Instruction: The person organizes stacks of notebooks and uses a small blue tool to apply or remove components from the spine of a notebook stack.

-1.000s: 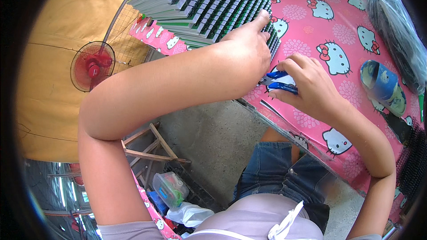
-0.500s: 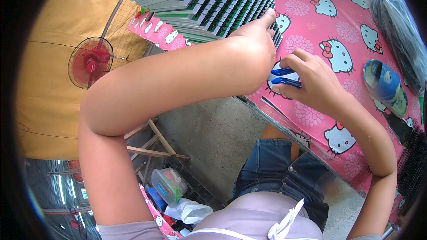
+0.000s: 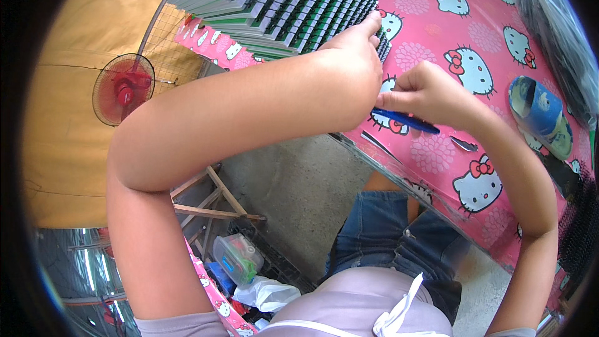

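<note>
A slanting stack of spiral-bound notebooks [image 3: 293,9], with black coils and green and white pages, lies at the top of the table. My left hand [image 3: 359,40] is closed at the stack's right edge, thumb stretched along it. Its other fingers are mostly hidden by the wrist. Just to the right, my right hand [image 3: 424,90] is closed around blue-handled pliers [image 3: 415,123], low over the table. The handles are squeezed together, and the jaws are hidden behind my left wrist.
Pink patterned cloth [image 3: 430,150] covers the table. On its right lie a blue slipper-shaped thing [image 3: 538,112], a clear bag of dark strands [image 3: 555,50] and black coils [image 3: 580,231]. A red fan [image 3: 125,90] stands left; a plastic box [image 3: 237,259] sits below.
My right hand has squeezed the pliers' handles, which stood apart before. The hand has turned slightly, and the view has shifted a little. My left hand keeps its place at the stack.
</note>
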`<state>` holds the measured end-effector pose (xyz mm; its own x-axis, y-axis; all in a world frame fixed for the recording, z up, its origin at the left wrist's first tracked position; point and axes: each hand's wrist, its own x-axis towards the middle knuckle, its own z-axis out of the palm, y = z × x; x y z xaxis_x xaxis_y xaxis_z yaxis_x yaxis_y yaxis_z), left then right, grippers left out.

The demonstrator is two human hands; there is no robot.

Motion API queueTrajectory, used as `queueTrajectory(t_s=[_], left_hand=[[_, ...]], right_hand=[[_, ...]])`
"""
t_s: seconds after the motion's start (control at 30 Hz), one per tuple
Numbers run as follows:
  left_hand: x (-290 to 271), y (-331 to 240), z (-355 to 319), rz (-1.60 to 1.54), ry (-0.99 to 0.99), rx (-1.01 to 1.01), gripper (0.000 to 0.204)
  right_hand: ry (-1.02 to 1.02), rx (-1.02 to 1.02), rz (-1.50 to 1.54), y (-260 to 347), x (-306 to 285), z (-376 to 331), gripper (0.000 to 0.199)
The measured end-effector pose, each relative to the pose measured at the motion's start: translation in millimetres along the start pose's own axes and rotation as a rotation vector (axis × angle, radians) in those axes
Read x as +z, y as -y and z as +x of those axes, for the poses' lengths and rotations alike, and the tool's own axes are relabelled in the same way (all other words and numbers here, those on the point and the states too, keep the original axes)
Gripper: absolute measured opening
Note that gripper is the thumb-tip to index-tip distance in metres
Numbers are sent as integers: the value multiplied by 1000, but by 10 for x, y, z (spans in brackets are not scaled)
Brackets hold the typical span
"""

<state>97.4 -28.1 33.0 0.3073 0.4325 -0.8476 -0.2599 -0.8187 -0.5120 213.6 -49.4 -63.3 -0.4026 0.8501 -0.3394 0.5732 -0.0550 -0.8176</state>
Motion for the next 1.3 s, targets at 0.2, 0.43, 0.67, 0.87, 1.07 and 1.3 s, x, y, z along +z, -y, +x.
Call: queueTrajectory(t_s=[0.2, 0.43, 0.67, 0.87, 1.07, 1.3], left_hand=[[23, -5, -14, -30, -11, -21, 66], [5, -11, -7, 5, 6, -10, 66], [104, -48, 137, -69, -19, 23, 69], [57, -14, 94, -79, -33, 20, 65], [50, -28, 132, -60, -53, 39, 67], [115, -76, 191, -104, -69, 56, 51]], right_hand=[[-592, -581, -515, -176, 279, -136, 40], [-100, -147, -9, -88, 96, 16, 38], [-425, -433, -370, -198, 256, -124, 39], [-637, -606, -520, -333, 339, -80, 40], [-77, -86, -34, -136, 25, 80, 45], [-565, -554, -565, -243, 287, -109, 40]])
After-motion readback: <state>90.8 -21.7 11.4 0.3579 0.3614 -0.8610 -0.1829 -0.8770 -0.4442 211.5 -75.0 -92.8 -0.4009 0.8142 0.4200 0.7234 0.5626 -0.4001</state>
